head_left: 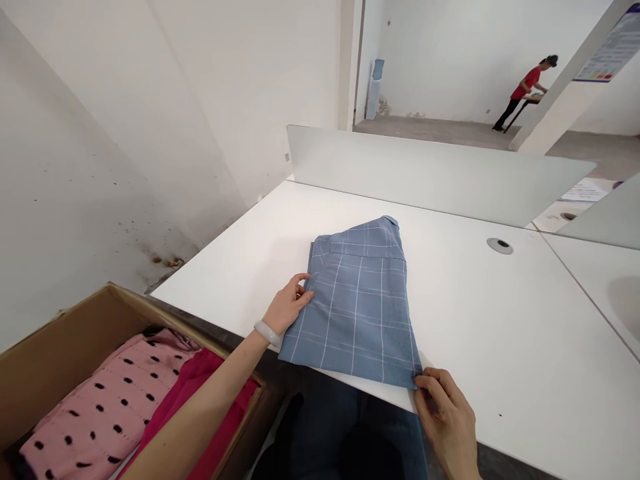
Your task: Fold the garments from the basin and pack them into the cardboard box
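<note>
A blue garment with white checks (357,307), a skirt or shorts, lies folded on the white table (465,300). Its waist points away from me and its hem lies along the table's front edge. My left hand (289,303), with a pale bangle at the wrist, has thumb and fingers closed on the garment's left side; the lower fingers are partly hidden. At the lower right corner of the hem, my right hand (447,413) pinches the cloth between thumb and fingers.
Left of the table stands a cardboard box (113,291) holding a pink spotted cloth (107,400) and a magenta cloth (173,400). A frosted divider (425,173) edges the table's back. A cable grommet (500,246) sits at right. Far off, a person (526,90) bends over a table.
</note>
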Demonstrator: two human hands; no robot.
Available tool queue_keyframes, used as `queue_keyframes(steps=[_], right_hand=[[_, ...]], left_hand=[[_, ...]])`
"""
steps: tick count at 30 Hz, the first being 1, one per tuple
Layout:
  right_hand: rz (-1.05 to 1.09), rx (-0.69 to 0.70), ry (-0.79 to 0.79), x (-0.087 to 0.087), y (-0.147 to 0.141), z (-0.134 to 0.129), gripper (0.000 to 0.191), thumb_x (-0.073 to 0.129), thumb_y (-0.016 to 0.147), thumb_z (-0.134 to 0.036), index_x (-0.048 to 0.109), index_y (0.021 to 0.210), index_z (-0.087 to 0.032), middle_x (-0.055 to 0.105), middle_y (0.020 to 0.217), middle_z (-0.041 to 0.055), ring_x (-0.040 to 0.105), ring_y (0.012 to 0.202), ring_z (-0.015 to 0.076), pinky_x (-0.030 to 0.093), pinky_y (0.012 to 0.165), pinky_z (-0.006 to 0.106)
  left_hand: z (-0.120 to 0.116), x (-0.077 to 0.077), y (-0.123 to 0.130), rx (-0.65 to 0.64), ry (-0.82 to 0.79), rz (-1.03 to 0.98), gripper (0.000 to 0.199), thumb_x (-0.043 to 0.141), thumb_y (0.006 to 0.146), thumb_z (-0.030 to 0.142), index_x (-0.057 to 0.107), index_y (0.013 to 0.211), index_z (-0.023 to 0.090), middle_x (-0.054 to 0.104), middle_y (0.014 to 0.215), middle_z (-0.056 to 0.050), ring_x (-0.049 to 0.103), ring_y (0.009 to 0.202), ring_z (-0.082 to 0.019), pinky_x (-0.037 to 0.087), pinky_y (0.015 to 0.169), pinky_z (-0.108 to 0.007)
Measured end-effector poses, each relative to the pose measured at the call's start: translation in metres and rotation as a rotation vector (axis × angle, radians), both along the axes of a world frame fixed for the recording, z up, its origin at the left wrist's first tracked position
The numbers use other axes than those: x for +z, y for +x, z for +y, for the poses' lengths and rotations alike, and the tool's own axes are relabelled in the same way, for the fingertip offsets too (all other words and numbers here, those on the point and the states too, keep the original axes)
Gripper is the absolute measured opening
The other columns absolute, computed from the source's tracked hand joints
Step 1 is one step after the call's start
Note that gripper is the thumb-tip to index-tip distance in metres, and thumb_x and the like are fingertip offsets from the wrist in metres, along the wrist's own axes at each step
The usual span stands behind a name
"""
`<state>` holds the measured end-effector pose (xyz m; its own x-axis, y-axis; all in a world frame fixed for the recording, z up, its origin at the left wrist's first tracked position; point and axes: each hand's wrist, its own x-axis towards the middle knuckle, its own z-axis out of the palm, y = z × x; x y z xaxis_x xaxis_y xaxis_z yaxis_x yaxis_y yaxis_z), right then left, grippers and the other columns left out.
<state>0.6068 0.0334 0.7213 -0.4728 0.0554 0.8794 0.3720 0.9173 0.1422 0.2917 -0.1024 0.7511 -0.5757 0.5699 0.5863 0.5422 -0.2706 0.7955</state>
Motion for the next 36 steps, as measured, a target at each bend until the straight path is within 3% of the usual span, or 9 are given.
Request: queue_keyframes(steps=[5, 10, 15, 19, 22, 26, 29, 33, 36], right_hand=[[0.003, 0.0, -0.017, -0.002, 0.002, 0.001, 0.013, 0.048, 0.089, -0.021, 0.059, 0.083, -0.02, 0.06, 0.091, 0.0068, 0.059, 0.078, 0.0132, 0.049, 0.06, 0.02], [0.002, -0.002, 0.001, -0.001, 0.001, 0.0, 0.014, 0.047, 0.09, -0.022, 0.06, 0.082, -0.02, 0.06, 0.089, 0.0067, 0.059, 0.075, 0.0129, 0.049, 0.059, 0.02], [0.011, 0.0, -0.002, 0.001, 0.0, 0.0, 0.015, 0.047, 0.089, -0.023, 0.06, 0.082, -0.02, 0.061, 0.088, 0.0069, 0.061, 0.076, 0.0136, 0.049, 0.059, 0.02], [0.006, 0.004, -0.017, 0.002, 0.0, -0.001, 0.016, 0.047, 0.089, -0.023, 0.06, 0.082, -0.021, 0.061, 0.088, 0.0071, 0.061, 0.075, 0.0135, 0.049, 0.057, 0.02], [-0.001, 0.003, -0.009, 0.002, 0.0, -0.002, 0.015, 0.047, 0.089, -0.022, 0.06, 0.081, -0.02, 0.061, 0.088, 0.0072, 0.06, 0.075, 0.0136, 0.049, 0.057, 0.02], [0.011, 0.004, 0.021, 0.002, 0.0, -0.001, 0.014, 0.048, 0.089, -0.022, 0.059, 0.081, -0.02, 0.061, 0.088, 0.0074, 0.061, 0.077, 0.0141, 0.049, 0.057, 0.02], [0.017, 0.021, 0.03, 0.002, 0.0, 0.0, 0.014, 0.049, 0.088, -0.021, 0.061, 0.082, -0.02, 0.061, 0.088, 0.0076, 0.062, 0.079, 0.0145, 0.05, 0.058, 0.02], [0.013, 0.041, 0.008, 0.002, 0.001, 0.001, 0.015, 0.049, 0.089, -0.023, 0.062, 0.082, -0.021, 0.061, 0.088, 0.0082, 0.062, 0.078, 0.0148, 0.051, 0.059, 0.021], [-0.001, 0.048, -0.026, 0.002, 0.001, 0.001, 0.016, 0.049, 0.089, -0.023, 0.062, 0.081, -0.021, 0.061, 0.089, 0.009, 0.062, 0.076, 0.0147, 0.049, 0.054, 0.019]], left_hand=[[-0.003, 0.005, -0.004, -0.158, -0.016, -0.244, 0.046, 0.047, 0.084, 0.055, 0.05, 0.113, 0.019, 0.045, 0.061, 0.005, 0.039, 0.047, -0.011, 0.031, 0.044, -0.023], [-0.008, 0.012, -0.007, -0.26, -0.139, -0.319, 0.048, 0.058, 0.077, 0.058, 0.053, 0.104, 0.018, 0.034, 0.053, 0.008, 0.03, 0.043, -0.009, 0.021, 0.04, -0.021], [-0.011, 0.015, -0.007, -0.381, -0.136, -0.397, 0.058, 0.067, 0.071, 0.056, 0.046, 0.112, 0.021, 0.056, 0.067, 0.003, 0.049, 0.055, -0.012, 0.031, 0.046, -0.021], [-0.01, 0.015, -0.006, -0.391, -0.074, -0.418, 0.049, 0.068, 0.07, 0.047, 0.048, 0.106, 0.02, 0.061, 0.076, 0.001, 0.054, 0.06, -0.012, 0.037, 0.052, -0.022], [-0.005, 0.008, -0.007, -0.282, -0.039, -0.331, 0.034, 0.059, 0.077, 0.042, 0.05, 0.1, 0.02, 0.059, 0.074, 0.001, 0.054, 0.06, -0.013, 0.04, 0.054, -0.023], [0.005, -0.005, -0.004, 0.171, -0.025, 0.102, 0.021, 0.051, 0.082, 0.029, 0.054, 0.101, 0.021, 0.058, 0.087, -0.002, 0.057, 0.072, -0.016, 0.048, 0.069, -0.03], [0.005, -0.009, 0.007, 0.414, -0.065, 0.351, 0.032, 0.043, 0.088, 0.024, 0.051, 0.118, 0.021, 0.054, 0.112, -0.01, 0.059, 0.089, -0.021, 0.05, 0.077, -0.036], [0.001, -0.012, 0.022, 0.565, -0.024, 0.557, 0.042, 0.035, 0.094, 0.026, 0.042, 0.134, 0.022, 0.038, 0.14, -0.014, 0.044, 0.125, -0.03, 0.045, 0.095, -0.045], [0.004, -0.021, 0.027, 0.5, -0.101, 0.617, 0.044, 0.032, 0.096, 0.033, 0.04, 0.138, 0.022, 0.033, 0.147, -0.014, 0.032, 0.136, -0.033, 0.041, 0.101, -0.049]])
